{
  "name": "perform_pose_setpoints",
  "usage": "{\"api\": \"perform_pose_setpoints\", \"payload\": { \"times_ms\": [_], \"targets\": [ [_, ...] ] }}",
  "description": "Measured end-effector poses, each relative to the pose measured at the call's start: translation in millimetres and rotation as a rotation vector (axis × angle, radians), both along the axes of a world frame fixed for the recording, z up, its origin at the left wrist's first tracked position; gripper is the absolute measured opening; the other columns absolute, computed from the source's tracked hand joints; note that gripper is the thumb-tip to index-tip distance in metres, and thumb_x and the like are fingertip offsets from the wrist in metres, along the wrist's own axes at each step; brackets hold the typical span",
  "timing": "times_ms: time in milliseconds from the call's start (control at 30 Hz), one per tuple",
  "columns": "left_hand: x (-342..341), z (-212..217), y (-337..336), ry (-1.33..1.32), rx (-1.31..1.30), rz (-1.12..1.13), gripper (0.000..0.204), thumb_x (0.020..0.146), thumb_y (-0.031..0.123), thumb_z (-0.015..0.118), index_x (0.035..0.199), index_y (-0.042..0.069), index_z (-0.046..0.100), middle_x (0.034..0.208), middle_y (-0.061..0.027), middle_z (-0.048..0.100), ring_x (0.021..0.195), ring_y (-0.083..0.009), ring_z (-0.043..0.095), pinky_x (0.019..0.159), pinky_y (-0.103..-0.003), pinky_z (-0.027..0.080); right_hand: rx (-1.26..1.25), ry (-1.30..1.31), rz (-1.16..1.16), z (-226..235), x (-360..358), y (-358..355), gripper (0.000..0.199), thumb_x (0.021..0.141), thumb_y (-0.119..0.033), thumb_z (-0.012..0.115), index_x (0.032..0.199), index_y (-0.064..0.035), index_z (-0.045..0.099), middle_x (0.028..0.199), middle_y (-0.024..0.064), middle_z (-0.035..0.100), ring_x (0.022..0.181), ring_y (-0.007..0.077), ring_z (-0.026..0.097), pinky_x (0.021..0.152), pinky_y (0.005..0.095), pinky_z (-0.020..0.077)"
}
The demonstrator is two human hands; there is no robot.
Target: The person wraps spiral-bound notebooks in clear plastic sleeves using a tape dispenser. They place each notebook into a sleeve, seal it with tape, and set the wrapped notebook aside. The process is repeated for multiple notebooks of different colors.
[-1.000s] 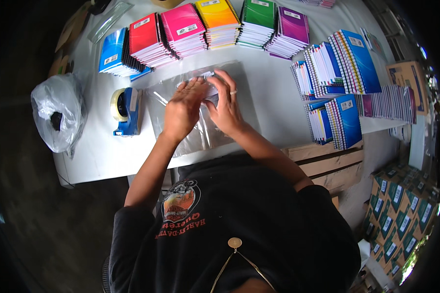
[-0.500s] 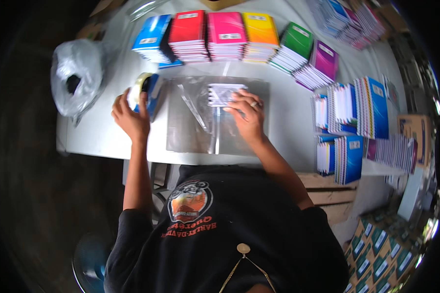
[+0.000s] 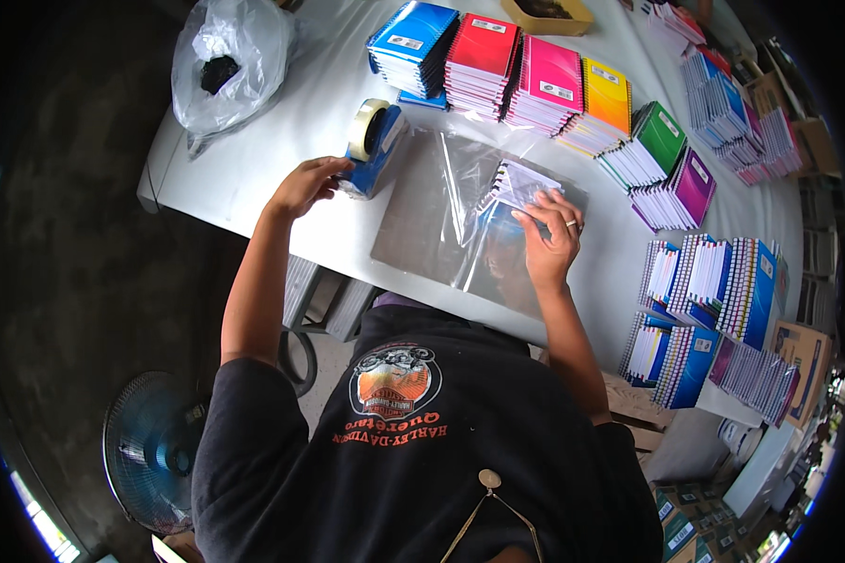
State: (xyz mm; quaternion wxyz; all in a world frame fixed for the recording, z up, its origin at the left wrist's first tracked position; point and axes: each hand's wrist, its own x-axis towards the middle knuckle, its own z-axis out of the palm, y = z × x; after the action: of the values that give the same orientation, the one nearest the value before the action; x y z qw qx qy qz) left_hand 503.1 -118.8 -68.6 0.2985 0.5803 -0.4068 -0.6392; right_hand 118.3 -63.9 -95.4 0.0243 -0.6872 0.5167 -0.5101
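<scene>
Head view: the left hand [image 3: 305, 185] has left the packet and now rests with curled fingers on the blue tape dispenser [image 3: 374, 150] at the counter [image 3: 253, 159] edge, seemingly feeling for the tape end. The right hand [image 3: 551, 239] stays spread flat on the clear plastic bag [image 3: 460, 216], pinning the notebooks [image 3: 521, 183] inside. In my judgement, sealing the flap is in hand.

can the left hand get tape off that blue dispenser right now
Probably yes. The left hand already rests against the blue tape dispenser, and nothing lies between them on the table.
</scene>
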Motion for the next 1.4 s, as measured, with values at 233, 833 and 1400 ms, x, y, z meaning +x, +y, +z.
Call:
{"api": "perform_pose_setpoints", "payload": {
  "times_ms": [233, 833, 1400],
  "targets": [
    [29, -32, 50, -0.428, -0.092, 0.085, 0.013, 0.085, 0.015, 0.067, 0.090, 0.003, 0.069, 0.084, -0.0079, 0.068, 0.078, -0.0173, 0.064, 0.072, -0.032, 0.052, -0.007, -0.038, 0.005, -1, 1, -2, 0.023, 0.064, -0.008, 0.082, 0.081, -0.0108, 0.065, 0.098, 0.0039, 0.067, 0.105, 0.0238, 0.060, 0.090, 0.0363, 0.0411],
    [-253, 15, 68, 0.135, -0.009, 0.206, 0.034, 0.084, 0.034, 0.071, 0.072, 0.004, 0.063, 0.061, -0.0042, 0.061, 0.046, -0.0065, 0.049, 0.042, -0.020, 0.036, 0.180, 0.140, 0.043, 11, -12, 5, 0.063, 0.067, -0.009, 0.076, 0.126, -0.0223, 0.058, 0.108, -0.0003, 0.057, 0.095, 0.0221, 0.052, 0.086, 0.0374, 0.0388],
    [-196, -73, 39, -0.317, -0.167, -0.155, 0.063, 0.086, 0.020, 0.065, 0.139, 0.005, 0.036, 0.061, -0.0107, 0.063, 0.047, -0.0146, 0.059, 0.046, -0.029, 0.046, 0.616, 0.304, 0.117, 89, -5, -1, 0.084, 0.063, -0.020, 0.079, 0.135, -0.0076, 0.037, 0.118, 0.0194, 0.056, 0.109, 0.0343, 0.055, 0.096, 0.0420, 0.0380]
  ]
}}
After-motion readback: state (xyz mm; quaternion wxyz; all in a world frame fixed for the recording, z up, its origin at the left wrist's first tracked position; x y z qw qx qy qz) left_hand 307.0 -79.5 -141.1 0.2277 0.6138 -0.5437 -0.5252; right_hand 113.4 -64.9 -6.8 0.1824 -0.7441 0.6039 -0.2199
